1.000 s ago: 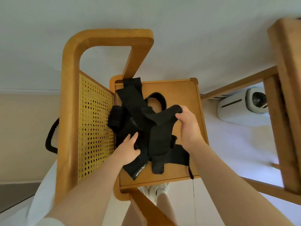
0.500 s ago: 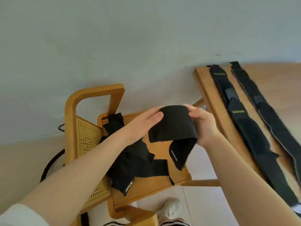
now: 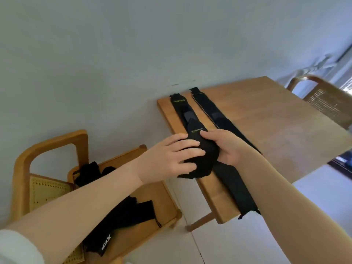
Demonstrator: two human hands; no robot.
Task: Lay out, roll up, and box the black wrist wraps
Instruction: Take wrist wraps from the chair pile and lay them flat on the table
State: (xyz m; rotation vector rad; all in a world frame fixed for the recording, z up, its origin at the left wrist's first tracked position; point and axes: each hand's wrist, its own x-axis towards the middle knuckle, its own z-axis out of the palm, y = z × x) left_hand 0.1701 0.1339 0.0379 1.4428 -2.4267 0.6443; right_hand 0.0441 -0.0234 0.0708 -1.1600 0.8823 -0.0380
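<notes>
A bunched black wrist wrap [image 3: 204, 159] is held between both hands just above the left edge of the wooden table [image 3: 276, 134]. My left hand [image 3: 171, 159] lies over its left side, and my right hand [image 3: 226, 147] grips its right side. Under and behind it, two black wraps lie flat and lengthwise on the table: one [image 3: 181, 107] near the left edge and one [image 3: 211, 111] to its right. More black wraps [image 3: 122, 218] lie in a heap on the seat of the wooden chair [image 3: 47, 149] at lower left.
The table stands against a pale wall. A second cane-backed chair [image 3: 323, 100] is at the table's far right side. White floor shows below the table and between table and chair. No box is in view.
Both hands lifted one wrap off the chair's heap and carried it right to the table's left edge. The view swung right from the chair to the table.
</notes>
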